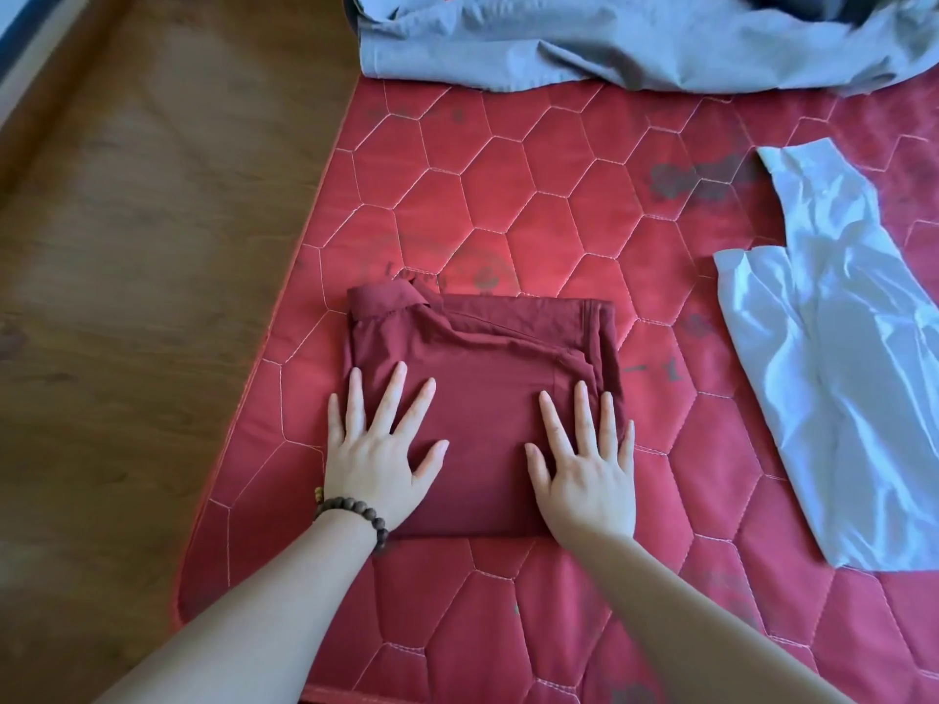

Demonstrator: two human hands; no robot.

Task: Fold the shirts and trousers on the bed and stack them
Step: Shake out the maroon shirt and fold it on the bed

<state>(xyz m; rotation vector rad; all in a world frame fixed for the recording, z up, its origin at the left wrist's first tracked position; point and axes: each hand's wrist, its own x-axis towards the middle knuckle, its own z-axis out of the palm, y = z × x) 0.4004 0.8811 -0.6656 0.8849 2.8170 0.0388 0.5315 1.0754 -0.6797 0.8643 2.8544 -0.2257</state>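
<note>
a maroon collared shirt (482, 388), folded into a neat square with its collar at 11 o'clock, is pressed flat by the left hand (378, 449) and right hand (584, 464), fingers straight and splayed.

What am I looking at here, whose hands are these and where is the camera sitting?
There is no machine here: a person wears one wide-angle camera on the head, so you look forward and down along both forearms.

The left hand, with a bead bracelet on its wrist, and the right hand lie flat with straight, spread fingers on a folded maroon shirt. They press it down; neither hand grips anything.

The shirt lies near the corner of a red quilted mattress. To the right lies a shiny pale blue garment, spread out and not yet folded. At the far edge is a crumpled grey garment; I cannot tell what kind either one is. A brown wooden floor shows on the left.
</note>
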